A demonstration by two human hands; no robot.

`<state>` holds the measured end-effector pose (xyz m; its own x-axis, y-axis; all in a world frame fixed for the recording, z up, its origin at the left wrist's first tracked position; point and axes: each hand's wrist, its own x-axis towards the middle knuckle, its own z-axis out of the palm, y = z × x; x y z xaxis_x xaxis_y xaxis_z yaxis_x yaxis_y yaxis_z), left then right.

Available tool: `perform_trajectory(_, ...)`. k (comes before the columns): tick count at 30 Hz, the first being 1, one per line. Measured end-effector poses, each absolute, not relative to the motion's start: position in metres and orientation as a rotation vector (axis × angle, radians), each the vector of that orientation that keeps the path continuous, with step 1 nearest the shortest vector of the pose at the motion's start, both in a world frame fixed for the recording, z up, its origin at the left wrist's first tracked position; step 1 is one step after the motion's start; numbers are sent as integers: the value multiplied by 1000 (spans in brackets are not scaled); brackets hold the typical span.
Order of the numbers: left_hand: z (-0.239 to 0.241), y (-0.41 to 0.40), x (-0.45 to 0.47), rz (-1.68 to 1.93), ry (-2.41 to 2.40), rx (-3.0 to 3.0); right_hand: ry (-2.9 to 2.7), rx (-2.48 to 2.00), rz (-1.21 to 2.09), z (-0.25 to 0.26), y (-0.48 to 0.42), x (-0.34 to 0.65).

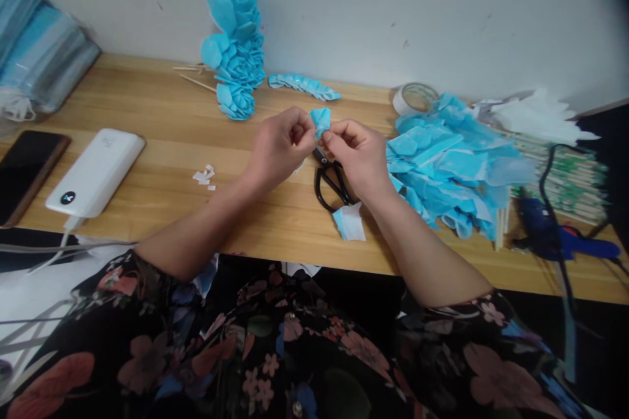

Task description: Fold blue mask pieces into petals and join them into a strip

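Floral top [295, 360] hogs the bottom; left hand [281, 149] and right hand [361, 156] mid-frame, fingers [308, 139] clamped on a blue scrap [321, 118].

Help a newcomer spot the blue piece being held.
On the wooden table, find the black-handled scissors. Just above them in view, the left hand and right hand pinch the small blue piece, the only blue item held.

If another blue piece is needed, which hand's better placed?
Likely the right hand: it's beside the blue pile, while the left hand is farther away. Both pinch a small blue piece.
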<state>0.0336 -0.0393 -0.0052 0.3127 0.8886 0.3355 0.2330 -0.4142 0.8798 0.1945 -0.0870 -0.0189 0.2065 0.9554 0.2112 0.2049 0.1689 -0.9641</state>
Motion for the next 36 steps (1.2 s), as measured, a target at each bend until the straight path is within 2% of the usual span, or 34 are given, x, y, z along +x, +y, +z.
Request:
perform_trajectory(18,-13,-25,30,1195,1061,1894,-990,-1242,977,-15,-83,197)
perform_trajectory(23,12,-16,5,1215,1153,1944,-874,-1260,1000,-17,-76,205)
perform_trajectory(27,42,-21,-51,1266,1336,2091,-812,-1284,1008,-16,-73,207)
perform_trajectory(29,45,-27,-82,1120,1478,2154,-804,-1282,1004,-16,-74,205)
perform_trajectory(33,29,-38,-131,585,1793,2222,-849,-1267,989,-18,-76,200)
perform_trajectory(36,14,-42,-148,359,1793,2273,-862,-1267,965,-22,-76,200)
